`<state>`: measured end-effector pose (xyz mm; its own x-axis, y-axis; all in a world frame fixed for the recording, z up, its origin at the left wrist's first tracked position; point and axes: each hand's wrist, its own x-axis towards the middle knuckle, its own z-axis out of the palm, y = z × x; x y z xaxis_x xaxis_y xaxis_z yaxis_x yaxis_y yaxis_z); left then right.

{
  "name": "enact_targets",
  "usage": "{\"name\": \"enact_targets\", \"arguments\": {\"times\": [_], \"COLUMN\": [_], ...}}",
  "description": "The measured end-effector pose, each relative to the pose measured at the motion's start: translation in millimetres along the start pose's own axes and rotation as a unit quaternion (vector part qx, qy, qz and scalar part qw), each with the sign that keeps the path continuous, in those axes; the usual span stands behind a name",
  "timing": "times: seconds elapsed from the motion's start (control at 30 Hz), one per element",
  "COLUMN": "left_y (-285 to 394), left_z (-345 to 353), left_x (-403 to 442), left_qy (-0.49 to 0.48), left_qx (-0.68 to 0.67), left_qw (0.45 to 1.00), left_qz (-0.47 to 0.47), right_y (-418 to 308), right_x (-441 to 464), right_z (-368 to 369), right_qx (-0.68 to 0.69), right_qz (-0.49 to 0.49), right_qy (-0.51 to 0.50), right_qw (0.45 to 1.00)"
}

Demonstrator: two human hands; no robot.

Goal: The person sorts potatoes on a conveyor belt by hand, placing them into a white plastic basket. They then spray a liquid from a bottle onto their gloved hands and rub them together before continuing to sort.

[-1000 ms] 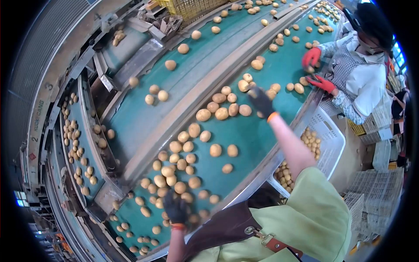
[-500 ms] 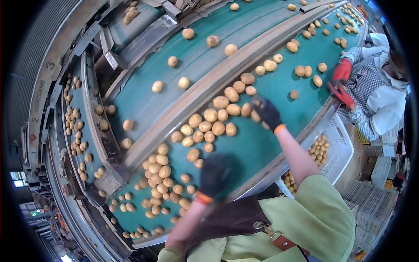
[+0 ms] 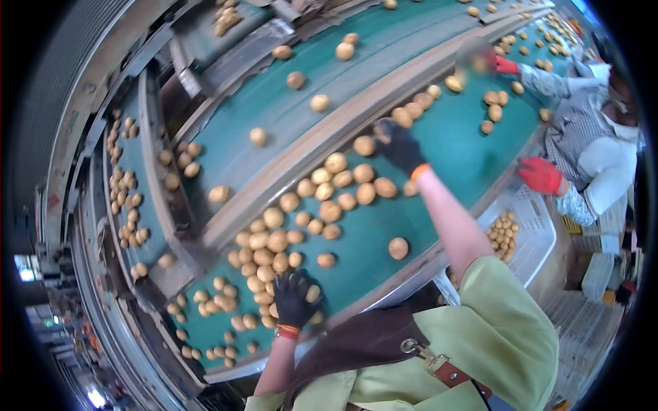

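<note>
Potatoes [image 3: 277,240] lie in a thick band along a green conveyor belt [image 3: 363,274] in front of me. My left hand [image 3: 295,300], in a black glove with an orange cuff, is at the near side of the pile. One potato [image 3: 313,294] shows between its thumb and fingers, and others touch its far side. Farther up the belt, by the wooden divider, my right hand [image 3: 403,149] reaches out in a matching glove. A potato [image 3: 364,145] lies right beside its fingertips. Blur and dusty fingertips obscure whether that hand grips anything.
A long divider [image 3: 322,147] separates my belt from another carrying scattered potatoes. A co-worker in red gloves [image 3: 540,175] stands at the right, one arm over the belt. Below the belt edge stands a white crate [image 3: 541,229] of potatoes. Stacked crates [image 3: 582,335] stand behind it.
My left hand has moved left and down to the pile's near edge. My right hand has gone up and left toward the divider. The co-worker's hands have moved apart, and potatoes have shifted.
</note>
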<state>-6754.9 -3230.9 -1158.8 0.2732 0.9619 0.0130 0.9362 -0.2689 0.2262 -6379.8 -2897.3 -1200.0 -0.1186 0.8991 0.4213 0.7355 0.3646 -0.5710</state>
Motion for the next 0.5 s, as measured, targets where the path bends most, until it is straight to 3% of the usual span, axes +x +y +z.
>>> {"name": "enact_targets", "arguments": {"times": [0.03,0.07,0.1,0.13,0.2,0.27,0.3,0.33,0.4,0.47,0.5], "left_y": [-7,-19,-29,-37,-51,-45,-53,-56,-35,-13,1], "left_z": [-8,-4,0,3,15,16,22,25,7,1,8], "left_x": [-13,-26,-38,-50,-76,-82,-89,-88,-75,-56,-43], "left_qy": [-0.004,0.022,0.046,0.053,0.128,0.146,0.185,0.225,0.222,0.220,0.202], "left_qx": [0.004,0.018,0.028,0.028,-0.059,-0.058,-0.074,-0.088,-0.108,-0.109,-0.068], "left_qw": [1.000,0.998,0.994,0.993,0.971,0.962,0.954,0.945,0.944,0.962,0.973], "left_qz": [-0.021,-0.058,-0.093,-0.105,-0.195,-0.225,-0.223,-0.220,-0.221,-0.122,-0.086], "right_y": [2,23,28,35,3,100,87,84,90,-27,-9], "right_x": [20,20,27,30,34,30,27,18,-25,-65,-89], "right_z": [-5,15,17,28,-2,27,10,21,51,12,21], "right_qx": [-0.032,-0.112,-0.188,-0.221,-0.192,-0.183,-0.161,-0.164,-0.109,-0.047,-0.014], "right_qz": [0.043,0.012,-0.029,0.019,0.117,-0.017,-0.046,-0.054,0.083,0.238,0.219], "right_qy": [-0.062,0.039,0.006,0.060,-0.031,-0.105,-0.169,-0.168,-0.073,-0.042,-0.047], "right_qw": [0.997,0.993,0.982,0.973,0.974,0.977,0.971,0.971,0.988,0.969,0.975]}}
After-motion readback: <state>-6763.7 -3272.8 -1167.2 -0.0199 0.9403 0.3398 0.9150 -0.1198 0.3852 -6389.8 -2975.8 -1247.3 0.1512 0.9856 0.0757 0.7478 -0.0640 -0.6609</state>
